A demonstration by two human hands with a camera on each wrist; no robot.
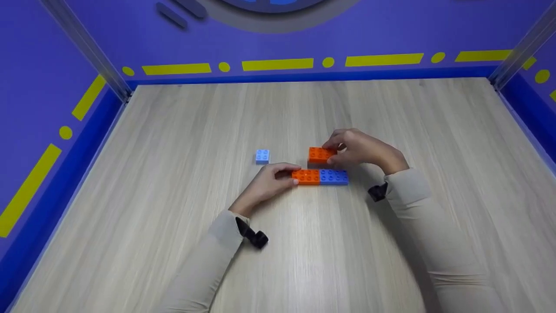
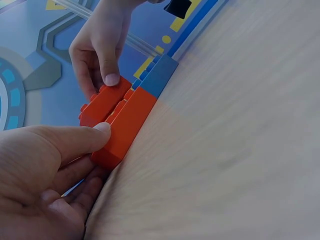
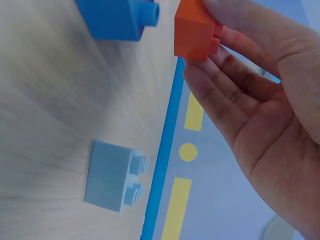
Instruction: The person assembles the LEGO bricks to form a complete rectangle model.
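Note:
My left hand (image 1: 270,181) pinches the left end of an orange toy brick (image 1: 308,177), thumb on the near side and fingers on the far side. This brick lies on the table, end to end with a blue brick (image 1: 334,177); both have studs facing up. Just behind them, a second orange brick (image 1: 318,154) is held by my right hand (image 1: 359,149) between thumb and fingers, over a shadow on the tabletop. In the left wrist view the held brick (image 2: 105,102) hangs close beside the row, tilted a little.
A small light blue brick (image 1: 262,156) with studs up sits behind my left hand; the right wrist view shows its side (image 3: 107,175). The wooden table (image 1: 208,121) is bounded by blue-purple panels (image 1: 278,48) at the back and sides.

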